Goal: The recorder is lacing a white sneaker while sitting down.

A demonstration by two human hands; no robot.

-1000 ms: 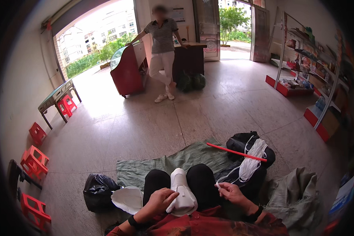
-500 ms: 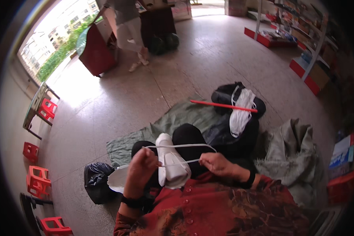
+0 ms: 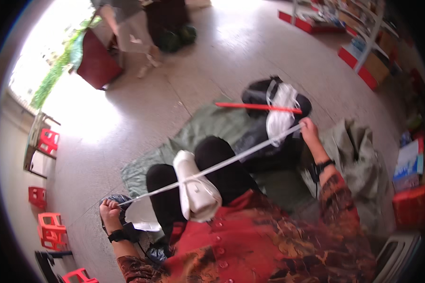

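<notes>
Best kept taut and level across the white spool (image 3: 196,192): white cord (image 3: 231,162) pinched in left hand (image 3: 109,211) and right hand (image 3: 309,129), grip closed both ends.

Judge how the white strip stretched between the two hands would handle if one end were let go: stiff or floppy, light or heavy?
The white strip is probably floppy: it looks straight only because the left hand and right hand pull it taut. It seems light, being thin and flat. A loose white bundle near the red stick droops limply, suggesting soft material.
</notes>
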